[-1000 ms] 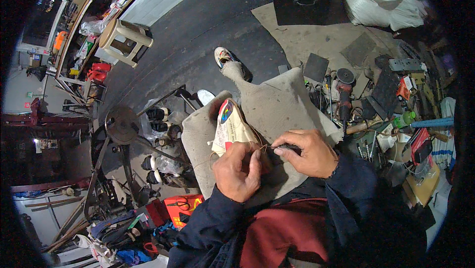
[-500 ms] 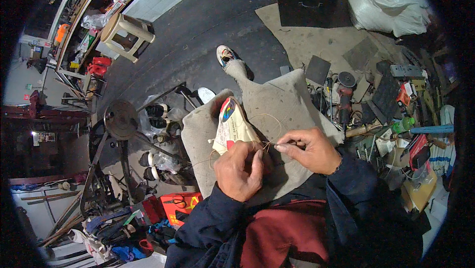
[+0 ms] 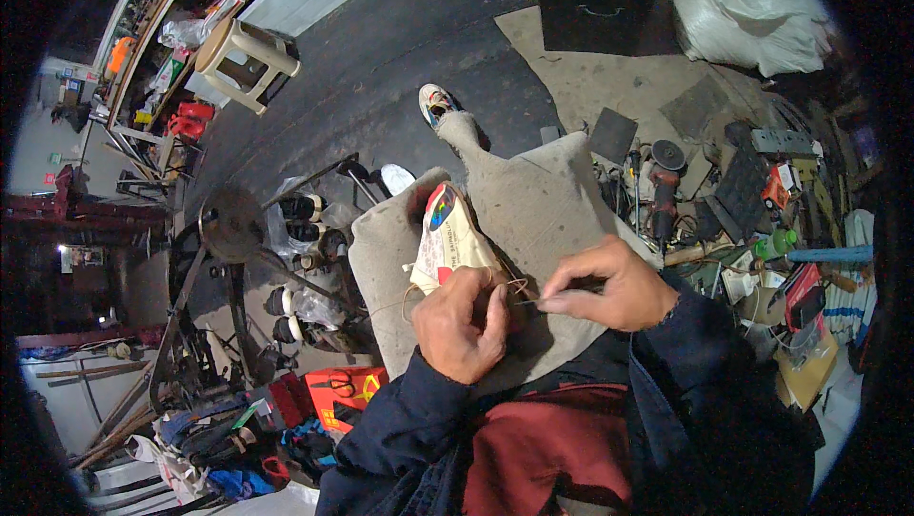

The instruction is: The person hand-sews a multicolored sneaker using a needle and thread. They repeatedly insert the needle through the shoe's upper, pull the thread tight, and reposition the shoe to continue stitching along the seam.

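A cream shoe with printed lettering and a rainbow-and-red patch lies on a grey cloth over my lap. My left hand is closed around the shoe's near end, hiding much of it. To its right, my right hand pinches a thin needle-like tool that points at the shoe beside my left fingers. Tan thread loops by the tool's tip, and more thread trails off to the left of the shoe. My right fingers cover the tool's rear end.
Left of my lap stands an iron machine with a round wheel. An orange-red box sits by my left elbow. An angle grinder and scattered tools lie to the right. Farther off are a stool, a dark chest and a white sack.
My right hand has shifted slightly right, drawing the tool away from the shoe. The big thread loop above the fingers has shrunk to a small one. My left hand stays on the shoe.
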### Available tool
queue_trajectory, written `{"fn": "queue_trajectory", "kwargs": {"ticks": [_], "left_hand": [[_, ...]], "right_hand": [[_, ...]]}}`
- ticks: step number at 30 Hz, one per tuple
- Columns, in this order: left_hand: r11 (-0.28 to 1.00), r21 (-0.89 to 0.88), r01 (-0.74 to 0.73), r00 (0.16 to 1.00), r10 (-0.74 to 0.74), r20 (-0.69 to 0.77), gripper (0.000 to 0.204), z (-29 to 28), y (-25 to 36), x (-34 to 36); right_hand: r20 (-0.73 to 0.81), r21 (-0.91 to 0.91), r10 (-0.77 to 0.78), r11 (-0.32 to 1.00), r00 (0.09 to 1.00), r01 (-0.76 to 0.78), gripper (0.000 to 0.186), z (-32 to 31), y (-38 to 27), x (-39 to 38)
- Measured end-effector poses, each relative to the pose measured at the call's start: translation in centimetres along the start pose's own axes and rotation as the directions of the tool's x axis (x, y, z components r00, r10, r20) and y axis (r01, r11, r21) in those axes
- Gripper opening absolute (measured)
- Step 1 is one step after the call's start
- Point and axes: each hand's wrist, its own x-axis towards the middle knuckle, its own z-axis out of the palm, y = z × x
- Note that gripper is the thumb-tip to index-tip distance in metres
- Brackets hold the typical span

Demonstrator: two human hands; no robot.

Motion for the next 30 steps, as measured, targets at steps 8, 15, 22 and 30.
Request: {"fn": "queue_trajectory", "kwargs": {"ticks": [8,15,22,30], "left_hand": [[1.0,0.002,-0.004,1.0,0.004,-0.002,0.007,-0.2,0.0,0.0],[0.991,-0.13,-0.01,1.0,0.013,0.022,0.005,-1.3,-0.4,-0.2],[0.929,-0.361,0.085,0.884,-0.237,-0.402,0.032,-7.5,-6.8,-3.9],[0.099,-0.952,-0.291,0.768,-0.569,-0.294,0.024,-16.9,-14.6,-9.1]], "right_hand": [[-0.819,0.545,0.177,0.533,0.545,0.646,0.042,-10.9,-2.1,-1.1],[-0.642,0.176,0.068,0.982,0.764,0.061,0.045,-2.0,-0.2,-0.4],[0.029,-0.148,0.644,0.759,0.764,-0.634,0.025,0.1,-0.3,-0.8],[-0.169,0.626,0.333,0.763,0.928,-0.16,0.028,0.7,-1.1,0.5]]}}
